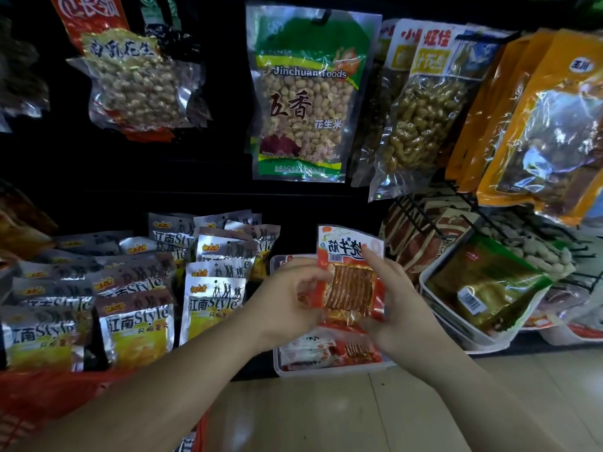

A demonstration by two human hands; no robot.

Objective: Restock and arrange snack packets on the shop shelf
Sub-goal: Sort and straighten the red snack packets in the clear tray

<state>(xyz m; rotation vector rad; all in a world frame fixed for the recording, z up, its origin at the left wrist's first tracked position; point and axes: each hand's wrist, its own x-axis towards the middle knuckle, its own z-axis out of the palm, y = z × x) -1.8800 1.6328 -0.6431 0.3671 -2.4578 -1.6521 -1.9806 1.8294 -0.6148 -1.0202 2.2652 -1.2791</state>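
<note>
Red snack packet (350, 272) stands upright between both hands, just above the white tray (326, 371) of similar packets at the near edge of the low shelf. It looks light and thin: a flat, glossy film pouch sealed tight round a slab of ribbed brown strips, which shows through a clear window. The film is probably slick and will crinkle. The slab should keep the middle stiff, while the printed top flap bends freely. The side seams seem the safest hold, and that is where it is held. The left hand (287, 301) curls its fingers round the left edge. The right hand (398, 305) pinches the right edge, forefinger laid on the front near the top. To the left, silver foil packets (137, 324) stand in puffy, overlapping rows. To the right, a white tub (447, 318) holds a shiny green-gold pouch (483, 282). Farther up, a clear bag of peanuts (303, 99) hangs from a hook, lumpy and heavier-looking.
</note>
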